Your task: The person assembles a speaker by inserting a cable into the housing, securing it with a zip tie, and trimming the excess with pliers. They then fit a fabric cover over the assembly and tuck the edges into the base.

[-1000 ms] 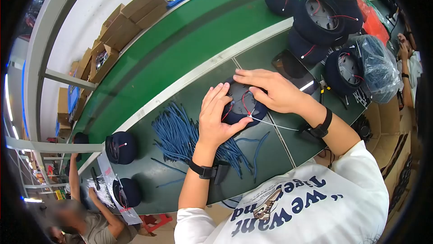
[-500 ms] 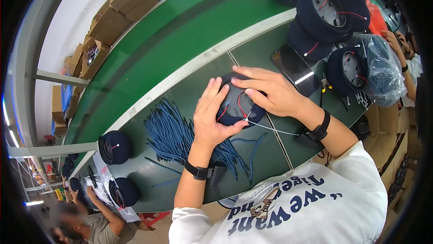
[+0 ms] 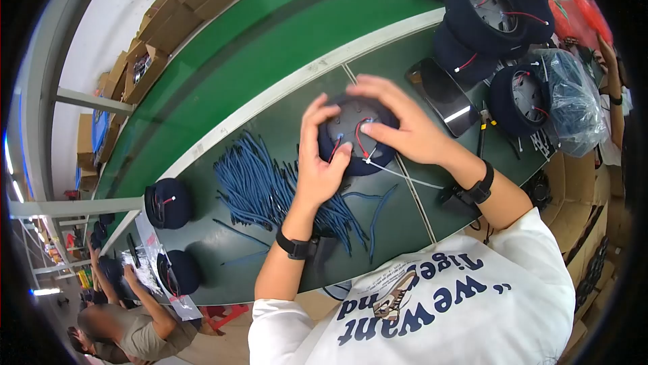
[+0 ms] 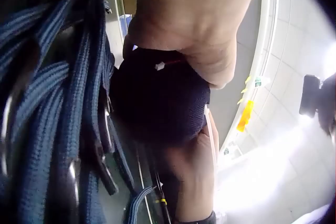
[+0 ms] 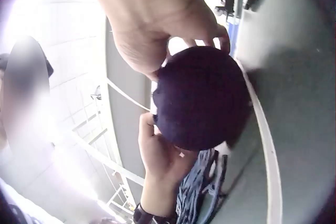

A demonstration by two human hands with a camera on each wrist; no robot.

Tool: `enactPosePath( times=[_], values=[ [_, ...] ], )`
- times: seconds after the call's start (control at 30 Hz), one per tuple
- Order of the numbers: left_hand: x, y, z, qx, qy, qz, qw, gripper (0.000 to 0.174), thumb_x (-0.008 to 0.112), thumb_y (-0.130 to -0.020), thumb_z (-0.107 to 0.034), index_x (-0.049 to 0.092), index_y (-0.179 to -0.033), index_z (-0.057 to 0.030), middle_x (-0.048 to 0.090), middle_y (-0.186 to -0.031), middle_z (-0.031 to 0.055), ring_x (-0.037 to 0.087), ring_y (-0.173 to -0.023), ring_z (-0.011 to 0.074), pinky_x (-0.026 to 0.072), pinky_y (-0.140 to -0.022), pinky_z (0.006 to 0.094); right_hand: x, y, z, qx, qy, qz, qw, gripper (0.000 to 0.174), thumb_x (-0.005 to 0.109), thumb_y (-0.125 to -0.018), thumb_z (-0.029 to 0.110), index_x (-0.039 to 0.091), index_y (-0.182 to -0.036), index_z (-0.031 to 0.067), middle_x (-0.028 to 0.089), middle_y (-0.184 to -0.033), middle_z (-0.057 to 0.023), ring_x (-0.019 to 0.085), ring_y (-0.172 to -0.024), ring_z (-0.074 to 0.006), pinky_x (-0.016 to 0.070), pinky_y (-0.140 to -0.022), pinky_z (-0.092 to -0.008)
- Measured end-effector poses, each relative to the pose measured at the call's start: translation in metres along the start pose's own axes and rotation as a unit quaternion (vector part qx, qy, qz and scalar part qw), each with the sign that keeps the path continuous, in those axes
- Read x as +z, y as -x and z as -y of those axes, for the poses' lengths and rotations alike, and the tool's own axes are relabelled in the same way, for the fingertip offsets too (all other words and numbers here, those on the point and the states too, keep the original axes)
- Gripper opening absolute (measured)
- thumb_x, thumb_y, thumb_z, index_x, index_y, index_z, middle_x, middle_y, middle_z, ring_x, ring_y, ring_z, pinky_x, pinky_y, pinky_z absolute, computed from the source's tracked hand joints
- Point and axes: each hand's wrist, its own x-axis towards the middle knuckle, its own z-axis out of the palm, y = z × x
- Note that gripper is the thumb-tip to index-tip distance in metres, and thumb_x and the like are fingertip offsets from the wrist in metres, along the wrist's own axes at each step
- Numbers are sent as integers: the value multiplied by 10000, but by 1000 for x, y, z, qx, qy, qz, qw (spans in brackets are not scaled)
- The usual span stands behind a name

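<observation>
In the head view, a round navy knit-covered piece [image 3: 381, 157] lies hollow side up between both hands, its grey plastic lining [image 3: 349, 114] showing. Red wires [image 3: 358, 141] run across the lining, and a long white cable tie [image 3: 415, 179] sticks out to the right. My left hand [image 3: 317, 166] grips the left side, thumb inside against the lining, fingers curled at the far rim. From the right, my right hand [image 3: 412, 128] holds the rim, with its thumb pressed inside too. The dark knit outside [image 5: 202, 98] faces the right wrist camera.
A heap of blue cords [image 3: 253, 183] lies left of the hands. A black panel [image 3: 442, 95], pliers [image 3: 483, 132] and similar navy pieces [image 3: 482, 14] are at right; two more [image 3: 169, 203] stand at left. Beyond runs a green belt [image 3: 270, 47]. Other people work at both sides.
Both thumbs have moved inward onto the grey lining; the left one was at the near rim. The fingers, earlier laid straighter over the piece, now curl at its far rim.
</observation>
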Motion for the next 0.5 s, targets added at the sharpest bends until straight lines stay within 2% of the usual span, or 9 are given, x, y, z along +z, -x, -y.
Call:
enactPosePath(
  times=[0.03, 0.07, 0.1, 0.17, 0.23, 0.27, 0.3, 0.37, 0.5],
  values=[
    [-2, 0, -7, -9, 27, -22, 999, 639, 836, -797, -198, 601, -1379, -76, 446, -1603, 241, 431, -1506, 405, 378, -1197, 488, -2, 0, 14, 1, 19, -89, 996, 505, 763, -912, 151, 629, -1389, 54, 595, -1430, -186, 545, -1402, -340, 413, -1179, -432],
    [-24, 1, -22, -2, -106, 3, 994, 687, 853, -789, -175, 571, -1406, -71, 412, -1611, 222, 420, -1489, 384, 405, -1160, 460, -15, 3, 33, -5, 46, -80, 996, 434, 771, -907, 140, 649, -1315, 57, 629, -1353, -166, 605, -1292, -326, 473, -1103, -422],
    [-41, -1, -36, 58, -179, -22, 982, 572, 836, -812, -148, 628, -1337, -57, 543, -1486, 208, 549, -1340, 341, 470, -1056, 419, -32, 9, 52, -9, 72, -71, 995, 362, 779, -902, 129, 669, -1240, 61, 664, -1277, -146, 665, -1183, -313, 532, -1028, -413],
    [-77, 8, -57, 40, -206, 21, 978, 337, 828, -812, -90, 735, -1132, -44, 712, -1180, 165, 677, -1081, 284, 530, -906, 381, -43, 30, 93, -66, 43, 181, 980, 223, 762, -916, 135, 675, -1109, 64, 670, -1105, -99, 696, -997, -270, 587, -858, -397],
    [-81, 22, -79, 16, -236, 107, 966, 118, 813, -801, -34, 756, -904, -29, 742, -915, 94, 708, -862, 221, 530, -776, 332, -11, 68, 106, 14, 87, 374, 923, 238, 756, -897, 164, 713, -1113, 74, 643, -1194, -105, 667, -1079, -252, 589, -726, -374],
    [-71, 28, -86, 12, -235, 136, 962, 79, 816, -782, 3, 763, -830, -29, 724, -810, 87, 704, -754, 228, 545, -707, 332, 10, 85, 99, -4, 169, 366, 915, 208, 724, -903, 159, 708, -1093, 77, 643, -1153, -91, 661, -1054, -243, 584, -745, -371],
    [-68, 36, -88, -9, -219, 203, 954, 105, 851, -793, -44, 769, -855, -27, 734, -843, 93, 714, -773, 229, 561, -709, 340, 28, 96, 85, -21, 252, 355, 900, 181, 692, -908, 154, 704, -1074, 80, 643, -1113, -78, 654, -1030, -235, 579, -764, -367],
    [-52, 56, -95, -86, -242, 294, 921, 270, 922, -806, -200, 757, -894, -5, 733, -872, 112, 724, -801, 274, 576, -722, 361, 41, 101, 63, -76, 286, 306, 905, 193, 651, -912, 142, 681, -1093, 82, 634, -1072, -73, 645, -1007, -231, 567, -792, -369],
    [-23, 79, -94, -52, -217, 302, 927, 280, 888, -836, -205, 738, -936, 8, 712, -892, 142, 704, -838, 348, 566, -785, 367, 35, 93, 74, -146, 250, 239, 927, 179, 649, -900, 160, 645, -1061, 82, 622, -986, -88, 647, -927, -235, 538, -851, -357]
  ],
)
